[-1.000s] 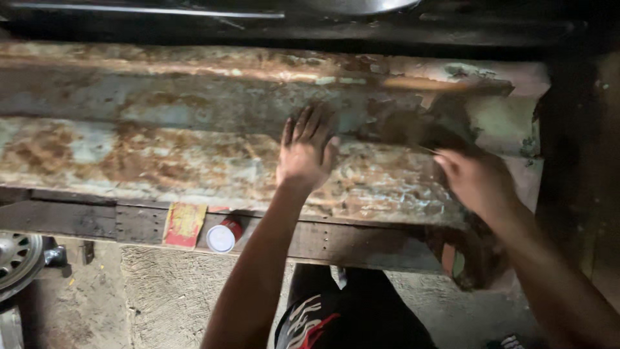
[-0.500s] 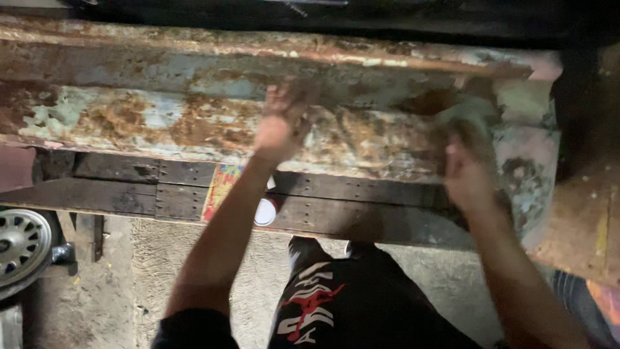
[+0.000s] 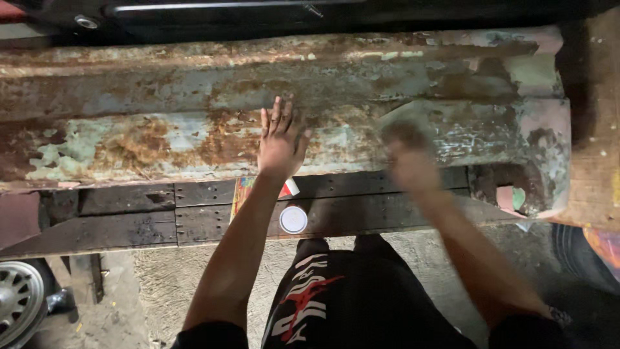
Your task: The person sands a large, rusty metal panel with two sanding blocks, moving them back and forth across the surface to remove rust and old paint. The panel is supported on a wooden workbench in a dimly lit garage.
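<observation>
A long rusty metal panel (image 3: 161, 139) with flaking pale blue-green paint lies across dark planks in front of me. My left hand (image 3: 281, 141) rests flat on its lower face, fingers spread, holding nothing. My right hand (image 3: 408, 165) is blurred with motion further right on the same face. It presses a greyish sheet of sandpaper (image 3: 402, 117) against the metal. The sheet's shape is hard to make out in the blur.
Under the panel run dark wooden planks (image 3: 129, 220), with a small white round lid (image 3: 293, 220) and a colourful flat packet (image 3: 242, 189) on them. A car wheel (image 3: 19, 300) stands at bottom left. A tyre (image 3: 581, 258) is at the right. Below is a concrete floor (image 3: 168, 284).
The view has shifted, so the panel sits lower in frame. My right hand has been sliding the sheet back and forth along the panel's right part. My left hand stays flat on the metal.
</observation>
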